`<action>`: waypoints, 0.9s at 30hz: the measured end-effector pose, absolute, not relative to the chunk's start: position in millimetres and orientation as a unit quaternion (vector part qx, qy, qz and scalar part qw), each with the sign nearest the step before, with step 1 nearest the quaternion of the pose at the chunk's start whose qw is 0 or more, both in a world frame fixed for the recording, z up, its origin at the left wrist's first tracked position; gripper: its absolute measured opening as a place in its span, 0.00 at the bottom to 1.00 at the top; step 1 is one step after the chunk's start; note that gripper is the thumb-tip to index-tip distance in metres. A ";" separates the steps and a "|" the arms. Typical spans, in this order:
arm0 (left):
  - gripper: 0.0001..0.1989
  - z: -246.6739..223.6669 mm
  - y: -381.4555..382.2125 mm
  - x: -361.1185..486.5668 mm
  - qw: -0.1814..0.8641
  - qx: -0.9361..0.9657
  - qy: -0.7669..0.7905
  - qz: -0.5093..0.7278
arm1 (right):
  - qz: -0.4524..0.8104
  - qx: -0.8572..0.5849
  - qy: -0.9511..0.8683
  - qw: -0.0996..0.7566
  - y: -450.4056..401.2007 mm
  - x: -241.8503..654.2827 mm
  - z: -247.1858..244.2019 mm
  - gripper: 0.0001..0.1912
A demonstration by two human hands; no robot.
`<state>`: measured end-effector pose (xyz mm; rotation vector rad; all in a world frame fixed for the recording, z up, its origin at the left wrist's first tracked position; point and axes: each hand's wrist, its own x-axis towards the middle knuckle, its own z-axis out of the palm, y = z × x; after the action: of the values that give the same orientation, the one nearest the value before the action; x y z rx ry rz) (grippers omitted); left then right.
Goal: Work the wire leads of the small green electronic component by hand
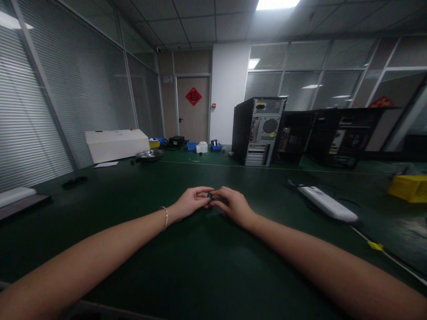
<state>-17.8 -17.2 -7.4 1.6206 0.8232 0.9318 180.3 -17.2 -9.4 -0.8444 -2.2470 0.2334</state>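
Observation:
Both hands meet over the middle of the dark green tabletop [200,266]. Between their fingertips is a small dark piece with a green part [209,196]; it is too small and too covered by fingers for me to tell its kind. My left hand [191,202], with a bracelet [165,218] at the wrist, is closed on the piece from the left. From the right, my right hand [233,204] pinches the same piece between thumb and forefinger.
A white power strip [328,203] with a cable lies at right, near a yellow bin [408,187]. Computer towers [260,133] stand at back right. A white box [116,146], a metal bowl [149,154] and blue bins [216,146] line the back. A dark object [74,182] lies left.

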 end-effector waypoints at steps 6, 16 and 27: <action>0.22 -8.5 -21.0 -15.6 0.443 0.741 0.340 0.373 | 0.151 -0.367 -0.827 0.399 -15.6 176.3 -9.1 0.10; 0.20 -11.2 -24.3 -14.8 0.361 0.772 0.356 0.383 | 0.224 -0.375 -0.822 0.365 -9.0 176.0 -9.5 0.13; 0.17 -1.9 -33.8 -13.6 0.287 0.812 0.365 0.354 | 0.258 -0.407 -0.809 0.338 -11.6 172.0 -4.7 0.10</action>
<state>-13.6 -33.8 -1.9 2.1680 0.9763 0.9457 172.0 -11.6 -4.7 -1.0610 -2.1071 0.6724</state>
